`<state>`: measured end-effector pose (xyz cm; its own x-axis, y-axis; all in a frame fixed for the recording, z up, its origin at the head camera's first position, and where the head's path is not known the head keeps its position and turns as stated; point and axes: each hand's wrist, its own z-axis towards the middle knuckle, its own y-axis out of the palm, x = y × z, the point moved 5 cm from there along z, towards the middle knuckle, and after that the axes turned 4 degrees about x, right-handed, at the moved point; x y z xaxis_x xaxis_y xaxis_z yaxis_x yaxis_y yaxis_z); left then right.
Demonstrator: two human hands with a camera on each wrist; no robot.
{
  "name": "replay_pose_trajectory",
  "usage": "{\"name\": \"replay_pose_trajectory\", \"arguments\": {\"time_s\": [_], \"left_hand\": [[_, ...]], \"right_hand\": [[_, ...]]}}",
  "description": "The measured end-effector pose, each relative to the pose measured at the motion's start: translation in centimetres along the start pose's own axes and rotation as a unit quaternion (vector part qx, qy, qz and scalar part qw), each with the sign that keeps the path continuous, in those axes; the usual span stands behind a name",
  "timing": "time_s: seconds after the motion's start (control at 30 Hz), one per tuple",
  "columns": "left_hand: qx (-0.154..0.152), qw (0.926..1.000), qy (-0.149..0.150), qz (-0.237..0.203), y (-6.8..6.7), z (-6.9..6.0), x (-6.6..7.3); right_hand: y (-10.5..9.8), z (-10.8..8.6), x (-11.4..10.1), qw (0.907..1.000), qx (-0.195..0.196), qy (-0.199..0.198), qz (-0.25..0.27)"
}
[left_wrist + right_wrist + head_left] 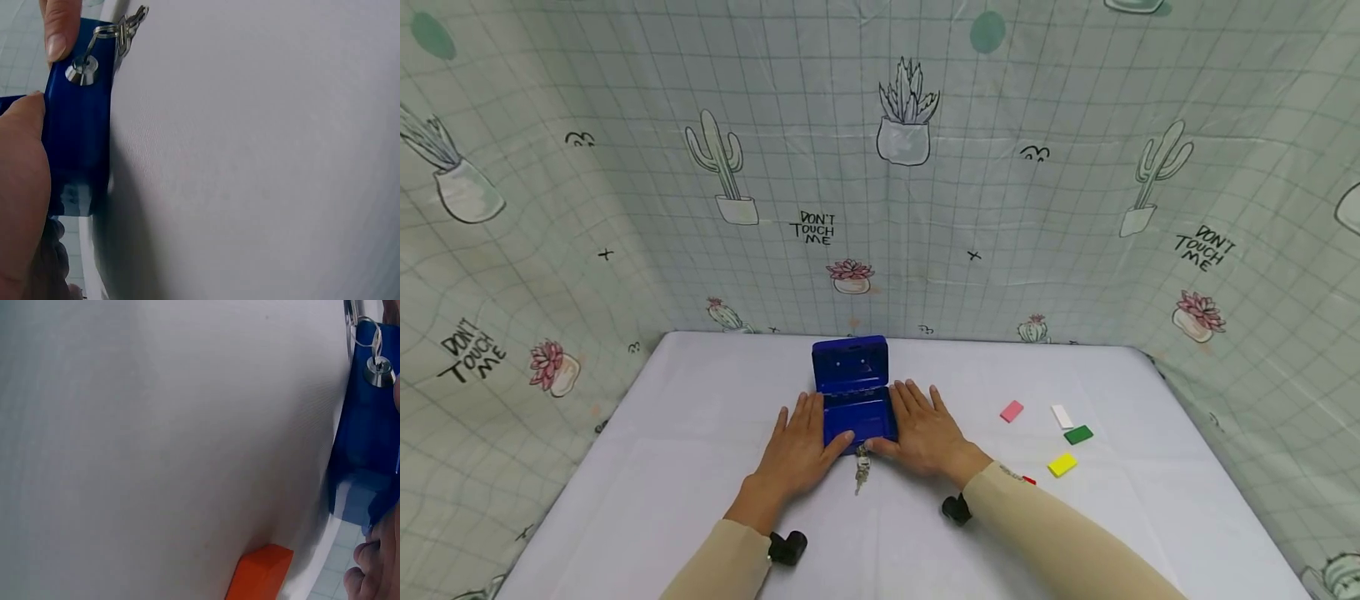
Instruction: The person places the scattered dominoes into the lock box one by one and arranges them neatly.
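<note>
A blue metal cash box (859, 417) sits on the table, its lid (850, 364) raised at the back, and I see nothing inside. My left hand (800, 454) lies along the box's left side, fingers straight, thumb touching the front rim. Against the right side rests my right hand (925, 429), also with straight fingers, its thumb at the front rim. Between the thumbs, a silver lock (83, 70) shows on the front wall with a key in it. A ring of keys (862, 468) hangs from that key.
Right of the box lie small flat blocks: pink (1012, 411), white (1062, 417), green (1078, 434) and yellow (1062, 464). A red-orange block (262, 573) is partly hidden by the right sleeve in the head view. Patterned cloth (925, 208) walls in the white table (700, 433).
</note>
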<state>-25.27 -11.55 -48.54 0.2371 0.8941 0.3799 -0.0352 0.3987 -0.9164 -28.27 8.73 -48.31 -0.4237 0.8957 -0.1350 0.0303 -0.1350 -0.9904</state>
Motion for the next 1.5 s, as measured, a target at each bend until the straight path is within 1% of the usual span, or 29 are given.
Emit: {"name": "replay_pose_trajectory", "arguments": {"time_s": [0.2, 0.3, 0.4, 0.5, 0.57, 0.67, 0.77, 0.87, 0.97, 1.03, 1.07, 1.17, 1.3, 1.43, 1.5], "left_hand": [[-0.02, 0.9997, 0.01, -0.011, 0.3, 0.2, -0.2], [-0.023, 0.9994, 0.015, -0.02, 0.3, 0.0, -0.2], [-0.034, 0.9988, 0.022, -0.028, 0.3, -0.3, 0.1], [-0.043, 0.998, 0.036, -0.031, 0.3, -0.9, 0.6], [-0.044, 0.9975, 0.046, -0.031, 0.3, -1.3, 0.9], [-0.042, 0.9974, 0.053, -0.027, 0.2, -1.9, 1.2], [-0.041, 0.9973, 0.05, -0.034, 0.1, -2.4, 1.4], [-0.039, 0.9965, 0.042, -0.061, -0.1, -2.7, 1.3], [-0.043, 0.9947, 0.034, -0.086, -0.2, -2.7, 0.9], [-0.045, 0.9934, 0.034, -0.1, -0.3, -2.6, 0.6], [-0.05, 0.9925, 0.033, -0.106, -0.3, -2.5, 0.4], [-0.071, 0.9867, 0.02, -0.145, -0.1, -2.3, -0.2], [-0.105, 0.9716, -0.017, -0.211, 0.3, -2.2, -1.0], [-0.116, 0.9598, -0.033, -0.254, 0.5, -2.2, -1.6], [-0.117, 0.9562, -0.033, -0.266, 0.6, -2.2, -1.7]], "right_hand": [[0.0, -0.3, 0.2, 1.0, -0.004, 0.003, -0.004], [0.0, -0.7, 0.2, 1.0, -0.003, 0.001, 0.0], [0.0, -1.5, 0.2, 1.0, 0.003, -0.002, -0.001], [0.0, -2.7, 0.2, 0.9998, 0.014, -0.005, -0.01], [-0.1, -3.5, 0.1, 0.9995, 0.023, -0.008, -0.021], [-0.2, -4.6, 0.0, 0.9989, 0.037, -0.013, -0.025], [-0.3, -5.4, -0.2, 0.9986, 0.048, -0.014, -0.018], [-0.3, -6.1, -0.5, 0.9985, 0.051, -0.012, -0.013], [-0.3, -6.5, -0.7, 0.9985, 0.052, -0.013, -0.012], [-0.4, -6.7, -0.8, 0.9984, 0.053, -0.015, -0.014], [-0.4, -6.7, -0.9, 0.9983, 0.055, -0.015, -0.013], [-0.4, -6.8, -1.0, 0.9984, 0.054, -0.014, -0.011], [-0.3, -6.8, -1.1, 0.9985, 0.052, -0.014, -0.005], [-0.2, -6.8, -1.1, 0.9984, 0.054, -0.015, -0.006], [-0.1, -6.8, -1.1, 0.9983, 0.056, -0.016, -0.004]]}}
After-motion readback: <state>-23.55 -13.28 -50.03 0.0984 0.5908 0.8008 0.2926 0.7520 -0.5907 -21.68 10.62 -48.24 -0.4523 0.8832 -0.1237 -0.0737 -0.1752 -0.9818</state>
